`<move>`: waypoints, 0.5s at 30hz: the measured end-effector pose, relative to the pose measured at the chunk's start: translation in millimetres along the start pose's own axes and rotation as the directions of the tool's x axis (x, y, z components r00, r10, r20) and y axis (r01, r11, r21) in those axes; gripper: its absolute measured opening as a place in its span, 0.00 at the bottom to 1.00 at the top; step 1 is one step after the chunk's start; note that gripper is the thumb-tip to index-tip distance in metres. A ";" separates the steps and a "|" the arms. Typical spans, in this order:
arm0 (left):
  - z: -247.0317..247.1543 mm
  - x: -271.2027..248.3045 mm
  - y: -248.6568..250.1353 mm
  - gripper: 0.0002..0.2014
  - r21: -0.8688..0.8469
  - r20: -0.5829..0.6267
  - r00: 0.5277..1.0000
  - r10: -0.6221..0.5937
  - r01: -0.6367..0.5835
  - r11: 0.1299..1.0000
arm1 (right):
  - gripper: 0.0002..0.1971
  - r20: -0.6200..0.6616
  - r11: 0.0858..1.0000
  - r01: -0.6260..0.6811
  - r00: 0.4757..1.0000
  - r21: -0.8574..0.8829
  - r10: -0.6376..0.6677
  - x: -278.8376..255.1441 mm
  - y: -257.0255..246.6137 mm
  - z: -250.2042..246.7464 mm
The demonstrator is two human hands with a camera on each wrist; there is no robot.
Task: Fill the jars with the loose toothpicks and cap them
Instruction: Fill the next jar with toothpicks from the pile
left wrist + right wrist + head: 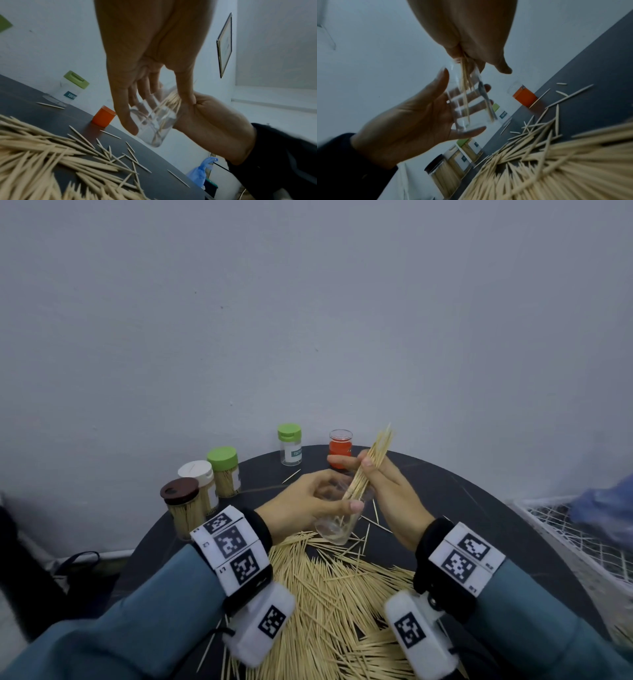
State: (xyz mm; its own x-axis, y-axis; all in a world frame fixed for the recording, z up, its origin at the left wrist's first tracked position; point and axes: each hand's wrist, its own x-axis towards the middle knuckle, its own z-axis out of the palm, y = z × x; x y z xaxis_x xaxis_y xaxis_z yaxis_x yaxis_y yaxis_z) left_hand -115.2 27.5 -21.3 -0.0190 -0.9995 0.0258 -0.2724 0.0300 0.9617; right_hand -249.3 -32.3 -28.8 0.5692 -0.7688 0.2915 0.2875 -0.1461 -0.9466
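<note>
My left hand (308, 501) grips a clear uncapped jar (337, 522) above the dark round table (479, 508), tilted with its mouth toward my right hand. My right hand (380, 474) pinches a bundle of toothpicks (373, 460) whose lower ends stick into the jar's mouth. In the left wrist view the jar (154, 121) lies between thumb and fingers, with the bundle (171, 101) entering it. In the right wrist view the toothpicks (465, 83) drop from my right fingers into the jar (467, 105). A large pile of loose toothpicks (342, 594) covers the table in front of me.
Three filled, capped jars stand at the left: brown cap (180, 491), white cap (196, 470), green cap (222, 459). An empty jar with a green cap (289, 445) and an orange cap under a clear jar (340, 448) stand at the back. A white wire basket (565, 529) sits right.
</note>
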 end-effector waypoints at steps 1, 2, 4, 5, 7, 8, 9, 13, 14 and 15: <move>-0.4 -0.2 0.3 0.15 -0.009 -0.011 1.000 0.003 -0.003 1.000 | 0.15 0.004 1.000 -0.012 1.000 -0.011 0.012 -0.4 2.0 1.5; -1.0 -0.2 0.6 0.16 -0.014 -0.017 1.000 0.005 -0.005 1.000 | 0.17 0.002 0.999 -0.023 1.000 -0.025 0.023 -0.8 3.8 2.7; -2.6 -0.7 0.9 0.15 -0.021 -0.022 1.000 0.003 -0.004 1.000 | 0.18 -0.004 0.998 -0.041 0.999 -0.053 0.041 -1.0 5.7 4.3; -3.1 -1.1 1.3 0.14 -0.024 -0.018 1.000 0.001 -0.001 1.000 | 0.18 -0.008 0.997 -0.049 0.999 -0.065 0.048 -0.8 6.4 4.6; -3.4 -1.6 1.7 0.15 -0.022 -0.017 1.000 -0.003 0.002 1.000 | 0.15 -0.017 0.996 -0.055 0.998 -0.076 0.054 -0.7 7.4 4.8; -3.4 -1.8 1.8 0.17 -0.018 -0.021 1.000 -0.005 0.004 1.000 | 0.14 -0.024 0.996 -0.054 0.998 -0.076 0.053 -1.1 7.5 5.0; -3.2 -1.9 1.8 0.18 -0.013 -0.023 1.000 -0.008 0.008 1.000 | 0.13 -0.028 0.996 -0.053 0.998 -0.074 0.051 -1.2 7.5 5.1; -2.8 -2.3 1.4 0.20 -0.016 -0.021 1.000 -0.018 0.017 1.000 | 0.13 -0.039 0.996 -0.065 0.997 -0.067 0.063 -0.8 6.5 4.7; -2.6 -2.2 1.4 0.20 -0.016 -0.022 1.000 -0.020 0.020 1.000 | 0.12 -0.052 0.995 -0.074 0.996 -0.061 0.071 -0.5 4.9 4.6; -2.5 -2.0 1.1 0.20 -0.016 -0.024 0.999 -0.021 0.020 1.000 | 0.12 -0.071 0.995 -0.082 0.994 -0.064 0.078 0.3 2.6 4.0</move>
State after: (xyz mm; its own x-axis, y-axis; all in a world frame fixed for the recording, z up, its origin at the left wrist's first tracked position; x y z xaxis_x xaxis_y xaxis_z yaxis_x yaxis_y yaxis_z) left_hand -113.0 29.5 -19.5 0.0101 -0.9999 0.0126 -0.2578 0.0095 0.9662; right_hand -245.2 -30.4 -30.6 0.5335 -0.8202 0.2065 0.1898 -0.1219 -0.9742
